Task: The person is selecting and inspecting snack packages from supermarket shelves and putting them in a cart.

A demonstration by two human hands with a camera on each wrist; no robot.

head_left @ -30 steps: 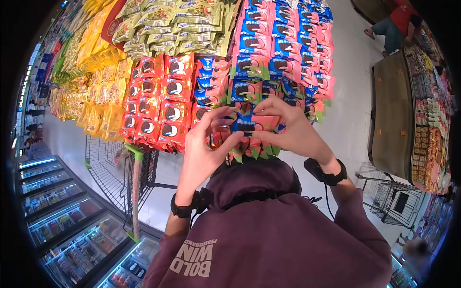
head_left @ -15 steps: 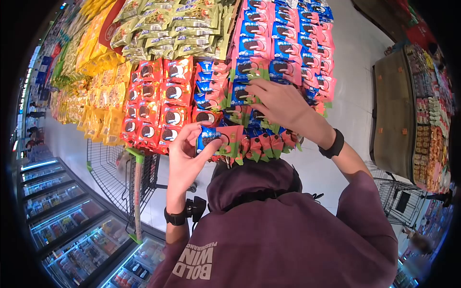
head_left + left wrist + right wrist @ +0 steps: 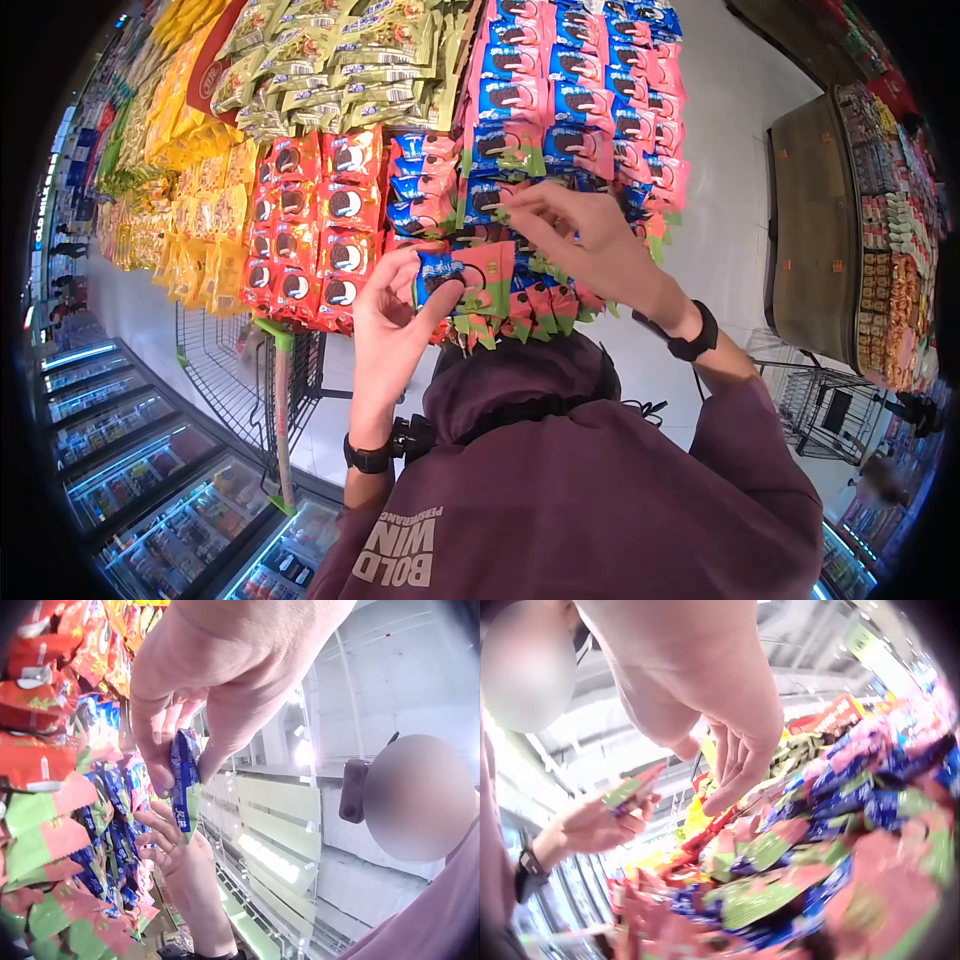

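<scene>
Since the frame half a second earlier, the right hand (image 3: 590, 245) has drawn its spread fingers closer together and now sits slightly lower on the display (image 3: 560, 100). The left hand (image 3: 385, 325) has kept its hold on the cookie packet (image 3: 467, 278).

Left hand: thumb and fingers are curled round the cookie packet and pinch it. The left wrist view shows the packet (image 3: 184, 787) edge-on, hanging from the fingertips of the left hand (image 3: 225, 667). The packet is blue, pink and green. It is held just in front of the lower edge of the display, beside the red packets (image 3: 340, 200).

Right hand: the fingers are loosely bent and hold nothing. The right wrist view shows them (image 3: 735, 761) above the blue and pink packets (image 3: 840, 787). The pictures do not show whether the fingertips touch those packets. The hand is near the lower edge of the display, just right of the held packet.

Surroundings:
- Green packets (image 3: 340, 60) fill the upper edge of the display.
- Yellow packets (image 3: 190, 200) hang at its left edge.
- A wire shopping cart (image 3: 215, 345) stands below the lower left corner.
- Glass-topped freezer cabinets (image 3: 130, 470) run along the floor at the left.
- A black wrist band (image 3: 690, 340) sits on the right arm.
</scene>
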